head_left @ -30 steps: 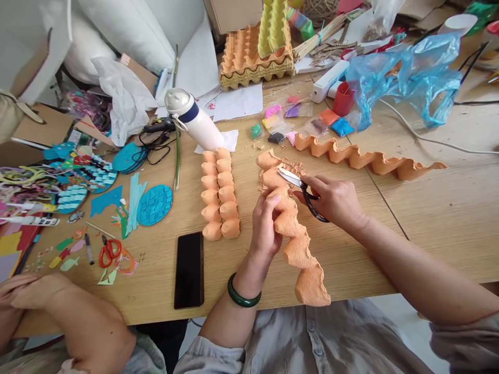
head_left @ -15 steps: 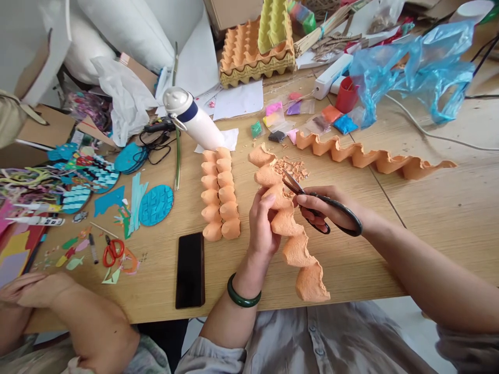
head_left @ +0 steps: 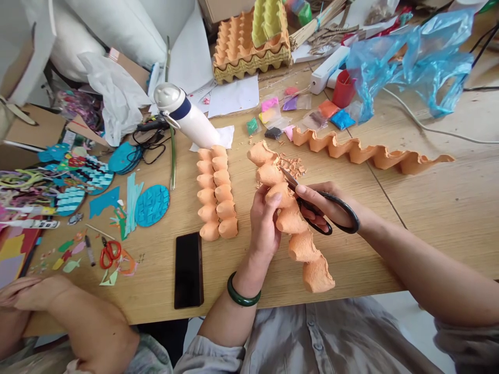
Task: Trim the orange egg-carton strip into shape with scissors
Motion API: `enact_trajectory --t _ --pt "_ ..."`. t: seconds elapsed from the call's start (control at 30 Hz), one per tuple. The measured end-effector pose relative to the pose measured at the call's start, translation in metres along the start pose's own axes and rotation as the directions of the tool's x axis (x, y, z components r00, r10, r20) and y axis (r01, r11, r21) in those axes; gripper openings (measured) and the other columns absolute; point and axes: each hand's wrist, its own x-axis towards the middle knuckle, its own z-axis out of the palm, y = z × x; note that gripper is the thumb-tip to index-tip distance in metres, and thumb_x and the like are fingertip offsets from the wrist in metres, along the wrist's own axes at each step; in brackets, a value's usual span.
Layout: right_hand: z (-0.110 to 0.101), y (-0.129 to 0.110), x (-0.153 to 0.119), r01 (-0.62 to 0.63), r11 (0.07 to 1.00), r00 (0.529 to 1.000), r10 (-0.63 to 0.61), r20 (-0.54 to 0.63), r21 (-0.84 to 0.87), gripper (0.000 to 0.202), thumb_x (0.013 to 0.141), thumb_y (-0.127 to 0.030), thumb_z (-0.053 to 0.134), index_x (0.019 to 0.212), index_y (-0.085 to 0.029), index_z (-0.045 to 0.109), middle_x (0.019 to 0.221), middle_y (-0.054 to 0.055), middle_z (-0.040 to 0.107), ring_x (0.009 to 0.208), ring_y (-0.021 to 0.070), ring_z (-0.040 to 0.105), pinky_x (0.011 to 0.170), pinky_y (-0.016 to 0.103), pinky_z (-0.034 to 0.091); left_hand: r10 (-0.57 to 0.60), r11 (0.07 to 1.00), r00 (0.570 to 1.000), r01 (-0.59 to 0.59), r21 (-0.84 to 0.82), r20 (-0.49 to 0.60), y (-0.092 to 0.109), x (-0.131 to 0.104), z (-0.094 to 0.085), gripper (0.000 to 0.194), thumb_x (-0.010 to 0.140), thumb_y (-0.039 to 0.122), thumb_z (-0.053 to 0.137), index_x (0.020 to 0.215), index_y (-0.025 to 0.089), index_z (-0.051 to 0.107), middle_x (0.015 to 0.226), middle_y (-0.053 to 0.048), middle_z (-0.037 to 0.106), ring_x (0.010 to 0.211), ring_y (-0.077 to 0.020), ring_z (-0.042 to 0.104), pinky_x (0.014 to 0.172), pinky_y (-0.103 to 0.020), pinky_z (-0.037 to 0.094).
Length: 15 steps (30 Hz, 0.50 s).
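My left hand grips an orange egg-carton strip by its middle, thumb on top. The strip slants from upper left down toward the table's front edge. In my right hand are black-handled scissors, their blades against the strip's right edge near its upper cups. How far the blades are apart I cannot tell. Orange paper scraps lie just beyond the blades. Two trimmed strips of orange cups stand side by side to the left. Another long orange strip rests at the right.
A black phone lies left of my forearm. Behind are a white bottle, stacked egg trays, small clay packets and a blue plastic bag. Another person's arms rest at the left, near red scissors.
The strip has tilted a little, its lower end shifting right and up. The scissor blades have moved slightly up and left along its edge. Both hands keep their hold.
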Motion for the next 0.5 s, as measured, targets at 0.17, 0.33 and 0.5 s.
enact_trajectory --t 0.17,0.33,0.5 --pt "0.0027 0.0006 -0.0014 -0.042 0.999 0.997 0.044 -0.061 0.033 0.070 0.079 -0.086 0.068 0.060 -0.022 0.045 0.049 -0.006 0.041 0.032 0.0052 0.033 0.027 0.021 0.027 -0.008 1.000 1.000 0.009 0.025 -0.029 -0.0004 -0.0007 0.0003 0.035 0.087 0.038 0.081 0.118 0.024 0.070 0.120 -0.004 0.074 0.116 -0.0232 0.072 0.101 -0.036 0.057" --pt "0.0066 0.0025 -0.0012 -0.066 0.996 0.992 0.072 -0.107 0.058 0.070 0.078 -0.083 0.071 0.060 -0.022 0.043 0.046 -0.007 0.038 0.030 0.0042 0.030 0.025 0.021 0.025 -0.007 1.000 0.999 0.008 0.025 -0.046 0.0008 -0.0010 0.0028 0.048 0.081 0.045 0.089 0.118 0.023 0.069 0.124 -0.006 0.073 0.126 -0.0258 0.070 0.104 -0.035 0.055" --pt "0.0018 0.0051 0.0049 -0.049 0.993 0.996 0.056 -0.063 0.112 0.066 0.075 -0.084 0.074 0.078 -0.020 0.057 0.054 -0.007 0.043 0.038 0.0071 0.040 0.030 0.021 0.035 0.037 0.999 0.999 -0.036 0.029 -0.038 0.0060 0.0005 -0.0004 0.044 0.081 0.046 0.087 0.118 0.028 0.070 0.124 -0.003 0.074 0.128 -0.0258 0.068 0.107 -0.037 0.054"
